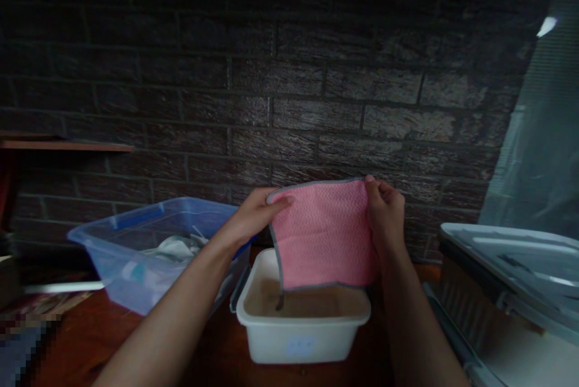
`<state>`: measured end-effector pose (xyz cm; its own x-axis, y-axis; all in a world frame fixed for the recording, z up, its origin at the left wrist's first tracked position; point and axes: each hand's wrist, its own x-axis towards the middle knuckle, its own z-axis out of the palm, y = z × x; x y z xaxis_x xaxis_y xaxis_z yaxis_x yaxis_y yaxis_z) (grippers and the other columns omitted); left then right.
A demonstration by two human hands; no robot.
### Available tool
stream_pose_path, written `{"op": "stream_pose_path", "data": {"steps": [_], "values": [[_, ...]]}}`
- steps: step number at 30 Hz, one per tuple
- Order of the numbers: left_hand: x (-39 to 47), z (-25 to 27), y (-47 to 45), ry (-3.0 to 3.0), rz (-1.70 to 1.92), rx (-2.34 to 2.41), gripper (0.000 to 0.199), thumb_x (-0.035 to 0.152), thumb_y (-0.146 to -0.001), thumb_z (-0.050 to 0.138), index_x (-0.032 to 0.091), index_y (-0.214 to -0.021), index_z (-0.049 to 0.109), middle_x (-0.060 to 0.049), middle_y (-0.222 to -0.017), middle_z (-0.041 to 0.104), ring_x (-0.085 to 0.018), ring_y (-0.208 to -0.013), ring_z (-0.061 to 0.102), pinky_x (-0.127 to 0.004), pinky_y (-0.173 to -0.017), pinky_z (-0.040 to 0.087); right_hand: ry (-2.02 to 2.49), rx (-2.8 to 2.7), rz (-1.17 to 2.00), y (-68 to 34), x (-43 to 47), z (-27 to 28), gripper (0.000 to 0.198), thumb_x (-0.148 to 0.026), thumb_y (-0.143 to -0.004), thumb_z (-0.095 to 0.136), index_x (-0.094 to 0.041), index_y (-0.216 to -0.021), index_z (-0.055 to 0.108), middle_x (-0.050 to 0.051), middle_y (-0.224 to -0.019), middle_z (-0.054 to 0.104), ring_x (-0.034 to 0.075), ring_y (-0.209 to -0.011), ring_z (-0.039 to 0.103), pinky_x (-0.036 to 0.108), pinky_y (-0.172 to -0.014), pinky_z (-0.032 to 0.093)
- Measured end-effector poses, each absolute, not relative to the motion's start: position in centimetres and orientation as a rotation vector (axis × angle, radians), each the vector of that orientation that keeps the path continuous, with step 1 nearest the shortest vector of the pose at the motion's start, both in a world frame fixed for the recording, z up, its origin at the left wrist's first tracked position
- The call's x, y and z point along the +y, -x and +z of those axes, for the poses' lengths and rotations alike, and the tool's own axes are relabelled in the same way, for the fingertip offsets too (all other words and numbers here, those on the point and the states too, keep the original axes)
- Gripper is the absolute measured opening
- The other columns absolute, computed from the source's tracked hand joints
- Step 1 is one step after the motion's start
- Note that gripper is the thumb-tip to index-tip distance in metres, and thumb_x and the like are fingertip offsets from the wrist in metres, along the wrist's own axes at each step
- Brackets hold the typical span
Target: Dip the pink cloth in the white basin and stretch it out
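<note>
Stretched out between my hands hangs a pink cleaning cloth (328,233) with a grey edge. My left hand (260,212) grips its upper left corner, thumb lying on the front. At the upper right corner, my right hand (386,209) pinches the cloth between thumb and fingers. Below it sits a white plastic basin (303,336) with a faint blue print on its front wall. The cloth hides part of the basin's back and inside. A grey loop dangles from the cloth's lower left corner over the basin.
A clear blue plastic bin (122,254) holding whitish items stands at the left. A lidded storage box (520,290) is at the right. Behind rises a dark brick wall (294,85); a shelf edge (67,146) juts in from the left. Everything rests on a wooden surface (90,339).
</note>
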<state>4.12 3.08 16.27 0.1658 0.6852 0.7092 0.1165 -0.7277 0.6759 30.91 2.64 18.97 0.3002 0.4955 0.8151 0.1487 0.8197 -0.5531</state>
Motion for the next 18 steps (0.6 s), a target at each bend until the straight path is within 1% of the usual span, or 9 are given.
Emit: {"op": "stream_pose_path", "data": {"steps": [2, 3, 5, 8, 10, 11, 14, 16, 18], "values": [[3.0, 16.6, -4.3, -1.672, 1.766, 0.605, 0.04, 0.046, -0.085, 0.075, 0.012, -0.104, 0.073, -0.01, -0.106, 0.068, -0.017, -0.088, 0.059, -0.025, -0.08, 0.045, 0.599, -1.25, 0.397, -30.9, 2.6, 18.9, 0.049, -0.058, -0.084, 0.07, -0.013, -0.075, 0.055, -0.001, -0.065, 0.04, 0.008, -0.058, 0.031, 0.024, -0.051, 0.024], [3.0, 16.7, -4.3, -1.572, 1.813, 0.559, 0.041, 0.047, -0.084, 0.076, 0.012, -0.103, 0.073, -0.01, -0.107, 0.068, -0.017, -0.089, 0.06, -0.026, -0.08, 0.045, 0.596, -1.248, 0.487, -30.9, 2.6, 18.8, 0.047, -0.056, -0.081, 0.074, -0.013, -0.075, 0.057, -0.001, -0.065, 0.041, 0.008, -0.058, 0.033, 0.024, -0.051, 0.025], [3.3, 16.8, -4.1, -1.52, 1.926, 0.571, 0.041, 0.051, -0.084, 0.075, 0.011, -0.094, 0.07, -0.008, -0.096, 0.067, -0.015, -0.081, 0.057, -0.024, -0.075, 0.044, 0.576, -1.263, 0.669, -30.8, 2.5, 18.7, 0.038, -0.045, -0.076, 0.078, -0.012, -0.072, 0.059, 0.0, -0.066, 0.045, 0.009, -0.058, 0.037, 0.023, -0.05, 0.026], [3.7, 16.8, -3.8, -1.722, 2.161, 0.769, 0.046, 0.056, -0.093, 0.063, 0.011, -0.085, 0.066, -0.004, -0.082, 0.06, -0.012, -0.074, 0.049, -0.023, -0.07, 0.039, 0.512, -1.373, 0.923, -30.6, 2.4, 18.5, 0.023, -0.027, -0.071, 0.077, -0.012, -0.07, 0.059, 0.001, -0.066, 0.051, 0.01, -0.059, 0.042, 0.023, -0.053, 0.032], [3.8, 16.8, -3.7, -1.884, 2.236, 0.889, 0.048, 0.056, -0.099, 0.053, 0.011, -0.087, 0.065, -0.004, -0.083, 0.06, -0.013, -0.078, 0.05, -0.024, -0.072, 0.039, 0.47, -1.481, 0.982, -30.5, 2.4, 18.4, 0.02, -0.025, -0.072, 0.077, -0.012, -0.076, 0.062, 0.002, -0.072, 0.057, 0.011, -0.063, 0.046, 0.023, -0.061, 0.04], [3.7, 16.8, -3.6, -1.92, 2.234, 0.913, 0.048, 0.055, -0.1, 0.051, 0.011, -0.088, 0.065, -0.005, -0.086, 0.062, -0.014, -0.081, 0.052, -0.024, -0.074, 0.04, 0.469, -1.516, 0.946, -30.5, 2.5, 18.3, 0.023, -0.029, -0.075, 0.078, -0.012, -0.081, 0.063, 0.003, -0.075, 0.059, 0.011, -0.065, 0.048, 0.024, -0.064, 0.042], [2.8, 16.9, -3.3, -1.827, 2.023, 0.814, 0.039, 0.05, -0.095, 0.061, 0.011, -0.096, 0.066, -0.005, -0.094, 0.065, -0.015, -0.083, 0.056, -0.024, -0.076, 0.044, 0.553, -1.515, 0.695, -30.4, 3.0, 18.1, 0.039, -0.05, -0.084, 0.074, -0.012, -0.092, 0.065, 0.004, -0.079, 0.059, 0.011, -0.066, 0.047, 0.023, -0.058, 0.036], [1.8, 17.1, -2.9, -1.743, 1.73, 0.673, 0.032, 0.037, -0.086, 0.073, 0.013, -0.106, 0.067, -0.006, -0.1, 0.067, -0.015, -0.084, 0.059, -0.024, -0.075, 0.047, 0.625, -1.485, 0.547, -30.4, 3.4, 17.9, 0.046, -0.058, -0.087, 0.069, -0.012, -0.091, 0.064, 0.003, -0.074, 0.054, 0.009, -0.063, 0.042, 0.022, -0.054, 0.03], [0.9, 17.2, -2.4, -1.746, 1.402, 0.519, 0.045, 0.021, -0.076, 0.08, 0.016, -0.118, 0.067, -0.007, -0.111, 0.067, -0.018, -0.092, 0.063, -0.025, -0.079, 0.05, 0.645, -1.45, 0.465, -30.5, 3.8, 17.9, 0.047, -0.059, -0.087, 0.068, -0.013, -0.087, 0.062, 0.002, -0.073, 0.05, 0.008, -0.063, 0.04, 0.022, -0.055, 0.03]]}}
